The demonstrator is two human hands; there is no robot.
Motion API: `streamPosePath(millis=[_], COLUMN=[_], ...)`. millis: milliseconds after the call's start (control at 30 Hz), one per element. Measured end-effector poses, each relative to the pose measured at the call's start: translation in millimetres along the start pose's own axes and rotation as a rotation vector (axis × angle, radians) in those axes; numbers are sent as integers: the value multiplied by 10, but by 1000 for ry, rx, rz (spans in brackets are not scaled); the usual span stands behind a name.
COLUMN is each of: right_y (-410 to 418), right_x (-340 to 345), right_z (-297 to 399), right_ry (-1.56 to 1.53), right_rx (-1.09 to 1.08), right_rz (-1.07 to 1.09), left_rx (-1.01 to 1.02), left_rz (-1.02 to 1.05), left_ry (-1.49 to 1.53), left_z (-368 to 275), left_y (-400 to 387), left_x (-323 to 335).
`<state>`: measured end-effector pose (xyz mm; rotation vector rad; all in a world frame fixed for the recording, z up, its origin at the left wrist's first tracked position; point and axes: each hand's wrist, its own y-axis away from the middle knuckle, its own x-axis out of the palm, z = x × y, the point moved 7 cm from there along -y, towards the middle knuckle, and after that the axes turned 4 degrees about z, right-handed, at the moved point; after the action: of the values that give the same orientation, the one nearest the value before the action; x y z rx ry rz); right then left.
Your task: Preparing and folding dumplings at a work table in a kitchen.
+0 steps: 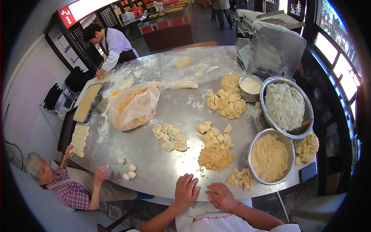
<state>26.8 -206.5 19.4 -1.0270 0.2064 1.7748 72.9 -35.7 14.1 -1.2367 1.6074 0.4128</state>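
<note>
Palm down near the front edge of the steel table (pixel 171 179), my left hand (pixel 187 190) has its fingers slightly spread and shows nothing held. Beside it, my right hand (pixel 221 196) lies with fingers loosely bent, also with nothing visible in it; what is under the palms is hidden. Just beyond them sits a mound of crumbly tan filling (pixel 216 159), with a pile of dough pieces (pixel 216 136) behind. Smaller dough bits (pixel 241 178) lie right of my right hand. Several filled dough rounds (pixel 170 137) sit farther up and left.
At right stand a metal bowl of crumbly filling (pixel 269 158), a larger bowl of pale greenish mixture (pixel 285 107) and a phone (pixel 307 172). A bag of filling (pixel 133 107) is left of centre. One co-worker (pixel 78 179) sits left by dough balls (pixel 129 172); another (pixel 116 46) works behind.
</note>
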Motion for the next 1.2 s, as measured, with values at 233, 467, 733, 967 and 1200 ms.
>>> streamPosePath(millis=[233, 467, 733, 967, 1200], right_y=[-74, -80, -87, -97, -76], right_x=[109, 133, 119, 125, 138], right_z=[-46, -4, 30, 15, 11], right_ry=[33, 67, 83, 99, 117], right_rx=[26, 18, 10, 4, -3], right_rz=[-42, -72, -86, -79, -84], left_rx=[-6, -38, -62, -61, -58], left_rz=[-19, -27, 10, 10, -9], left_ry=[-123, -108, -97, -91, -69], left_z=[-111, -106, -91, -88, -82], left_y=[130, 143, 183, 162, 178], left_x=[128, 68, 93, 92, 105])
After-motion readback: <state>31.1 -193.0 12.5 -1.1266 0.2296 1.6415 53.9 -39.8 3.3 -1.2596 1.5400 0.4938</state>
